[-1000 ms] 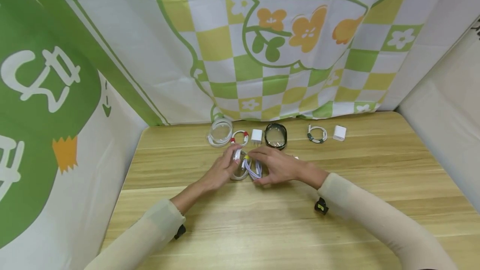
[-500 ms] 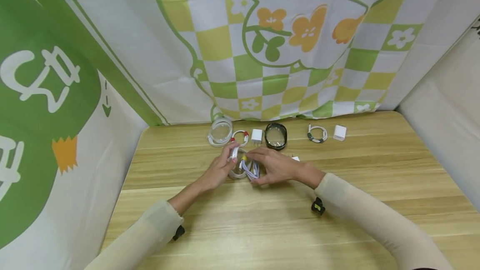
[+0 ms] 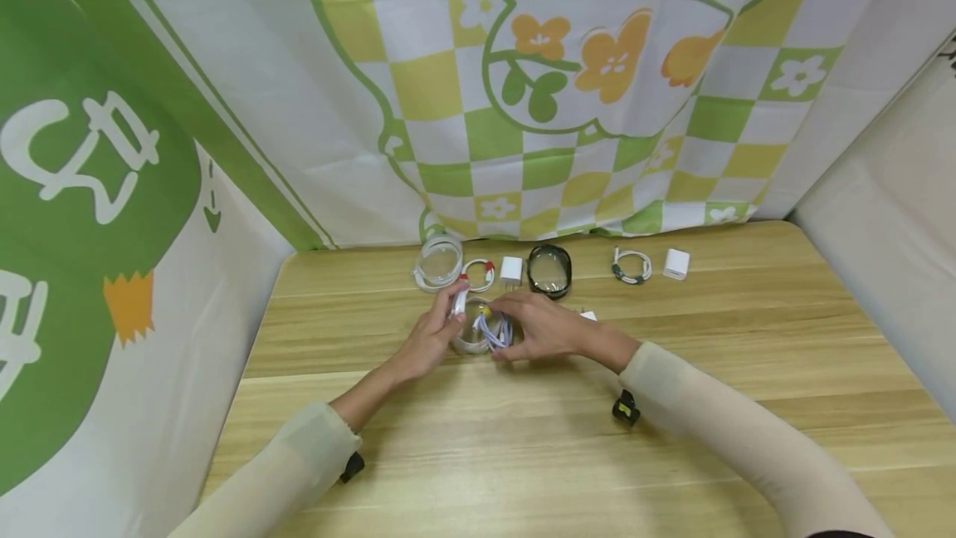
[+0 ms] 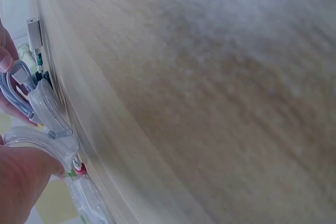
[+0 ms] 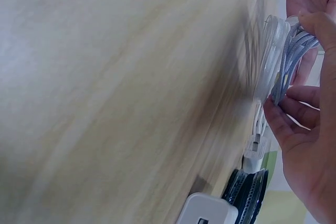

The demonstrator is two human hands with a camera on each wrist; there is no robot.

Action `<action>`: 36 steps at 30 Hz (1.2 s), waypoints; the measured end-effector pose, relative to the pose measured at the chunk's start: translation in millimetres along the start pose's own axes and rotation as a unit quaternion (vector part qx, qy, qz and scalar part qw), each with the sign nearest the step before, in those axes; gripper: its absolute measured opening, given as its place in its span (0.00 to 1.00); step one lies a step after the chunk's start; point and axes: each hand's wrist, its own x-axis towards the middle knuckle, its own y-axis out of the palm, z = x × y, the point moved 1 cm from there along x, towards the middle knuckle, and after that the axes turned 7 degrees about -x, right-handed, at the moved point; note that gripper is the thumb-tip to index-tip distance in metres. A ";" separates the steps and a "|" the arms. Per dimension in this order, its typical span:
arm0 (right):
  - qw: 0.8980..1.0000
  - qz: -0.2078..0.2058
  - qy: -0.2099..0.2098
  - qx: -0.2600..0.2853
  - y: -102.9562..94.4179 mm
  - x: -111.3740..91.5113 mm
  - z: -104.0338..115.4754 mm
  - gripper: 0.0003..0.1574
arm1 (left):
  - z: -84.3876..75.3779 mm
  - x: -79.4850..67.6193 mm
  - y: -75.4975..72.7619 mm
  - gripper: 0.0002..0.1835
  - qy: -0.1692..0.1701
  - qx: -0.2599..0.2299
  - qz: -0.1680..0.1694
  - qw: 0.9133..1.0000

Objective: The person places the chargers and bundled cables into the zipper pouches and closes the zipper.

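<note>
A clear round zip case (image 3: 472, 347) lies unzipped at the middle of the wooden table, its lid raised. My left hand (image 3: 429, 340) pinches the lid between thumb and fingers; the zip pull (image 4: 61, 134) shows on the rim in the left wrist view. My right hand (image 3: 548, 327) holds a coiled lavender cable (image 3: 496, 332) with a yellow tie between thumb and fingertips. The cable overlaps the case's opening in the head view. In the right wrist view the coil (image 5: 294, 59) stands right beside the clear case wall (image 5: 270, 56).
Along the back of the table (image 3: 747, 339) lie another clear case (image 3: 438, 264), a white cable with red ties (image 3: 480, 276), a white charger (image 3: 511, 271), a black-rimmed case (image 3: 548, 271), a dark-tied white cable (image 3: 632, 268) and a second charger (image 3: 676, 264). Another charger (image 3: 589, 316) shows behind my right wrist.
Both hands have shifted slightly left, with the case moving along. The lavender cable has come further over the case's opening, and the lid has tilted further left.
</note>
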 end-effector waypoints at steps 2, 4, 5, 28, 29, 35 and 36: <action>1.000 -0.001 0.003 -0.002 -0.3 1.9 0.5 0.50 | -0.2 0.0 -0.2 0.29 -0.002 -0.006 -0.003 1.000; 1.000 -0.002 0.005 -0.002 -0.9 3.8 1.1 0.49 | 0.0 0.3 -0.2 0.29 -0.006 -0.009 -0.006 1.000; 1.000 -0.002 0.006 -0.003 -1.1 4.9 1.2 0.49 | 0.5 0.4 -0.1 0.29 -0.005 -0.008 -0.006 1.000; 0.999 -0.031 0.028 -0.005 6.8 21.9 4.8 0.49 | 4.6 -2.9 -2.0 0.28 -0.005 -0.023 -0.001 1.000; 0.999 -0.035 0.029 -0.005 7.2 22.2 4.9 0.49 | 5.0 -3.0 -2.5 0.29 -0.007 -0.022 -0.003 1.000; 0.998 -0.046 0.039 -0.008 9.9 24.2 4.3 0.47 | 4.4 -3.7 -5.4 0.29 -0.014 -0.027 -0.009 1.000; 0.998 -0.046 0.041 -0.008 10.3 24.5 4.1 0.47 | 4.6 -3.9 -5.8 0.29 -0.011 -0.027 -0.009 1.000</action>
